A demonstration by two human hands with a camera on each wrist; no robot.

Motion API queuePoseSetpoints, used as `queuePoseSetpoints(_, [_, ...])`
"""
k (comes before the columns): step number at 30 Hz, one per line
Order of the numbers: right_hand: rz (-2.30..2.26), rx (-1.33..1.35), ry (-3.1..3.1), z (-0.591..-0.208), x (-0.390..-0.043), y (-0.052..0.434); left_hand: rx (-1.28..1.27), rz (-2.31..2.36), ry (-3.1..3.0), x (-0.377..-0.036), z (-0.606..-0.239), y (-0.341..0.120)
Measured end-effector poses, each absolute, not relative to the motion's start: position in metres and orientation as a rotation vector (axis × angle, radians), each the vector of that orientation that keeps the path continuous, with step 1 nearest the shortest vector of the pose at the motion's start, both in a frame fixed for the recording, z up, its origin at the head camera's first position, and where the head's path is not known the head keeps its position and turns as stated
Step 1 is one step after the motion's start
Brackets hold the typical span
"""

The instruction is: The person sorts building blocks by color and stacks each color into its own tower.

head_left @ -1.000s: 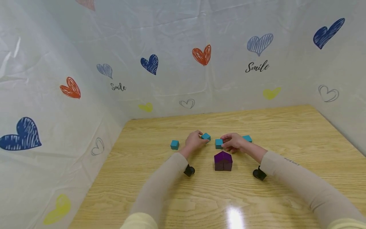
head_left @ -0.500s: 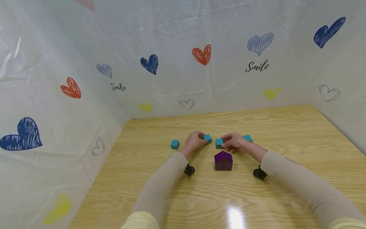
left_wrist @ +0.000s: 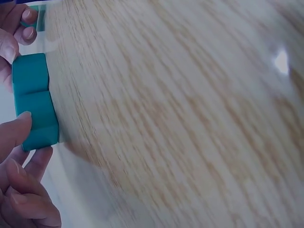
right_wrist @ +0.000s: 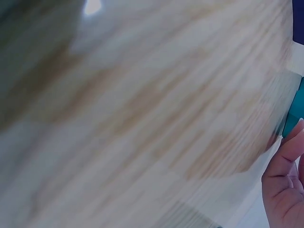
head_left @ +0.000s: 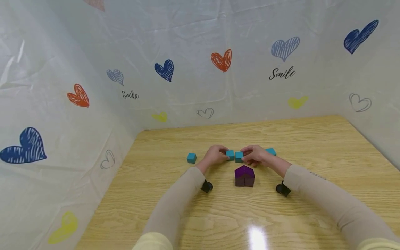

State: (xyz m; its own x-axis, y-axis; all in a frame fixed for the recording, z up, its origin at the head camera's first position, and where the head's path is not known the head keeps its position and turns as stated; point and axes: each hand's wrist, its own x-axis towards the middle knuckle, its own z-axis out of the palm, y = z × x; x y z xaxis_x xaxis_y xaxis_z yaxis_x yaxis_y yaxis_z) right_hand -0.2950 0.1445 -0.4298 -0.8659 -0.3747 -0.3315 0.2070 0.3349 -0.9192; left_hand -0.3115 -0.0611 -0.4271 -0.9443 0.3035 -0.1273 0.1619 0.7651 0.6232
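We see left hand [head_left: 214, 155] pinching left teal cube [head_left: 230, 155], right hand [head_left: 255, 155] pinching right teal cube [head_left: 239, 156]; cubes touching mid-table [head_left: 312, 146], purple house block [head_left: 244, 176] just beside, table edges well apart.

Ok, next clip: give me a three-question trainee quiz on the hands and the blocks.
1. True or false: the two teal blocks between the hands touch each other.
2. How many teal blocks are on the table?
3. Which is nearest the camera? A) purple house block B) lone teal block C) orange heart

Key:
1. True: left hand holds left teal block against right teal block, held by right hand.
2. Four.
3. A, the purple house block.
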Motion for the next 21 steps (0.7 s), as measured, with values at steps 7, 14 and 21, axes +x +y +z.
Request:
queuePoseSetpoints(7, [-1.579, -0.145, 2.101, -0.4312, -0.296, 0.1434, 0.372, 1.016, 2.685, -0.3093, -0.4263, -0.0624])
queuePoseSetpoints(14, [-1.578, -0.135, 2.109, -0.4326, -0.2964, 0.1427, 0.37, 1.039, 2.666, -0.3073, -0.4259, -0.0623])
queuePoseSetpoints(21, [-1.565, -0.137, 2.129, -0.4318, -0.2976, 0.1433, 0.336, 1.084, 2.644, -0.3066, -0.4283, -0.0622])
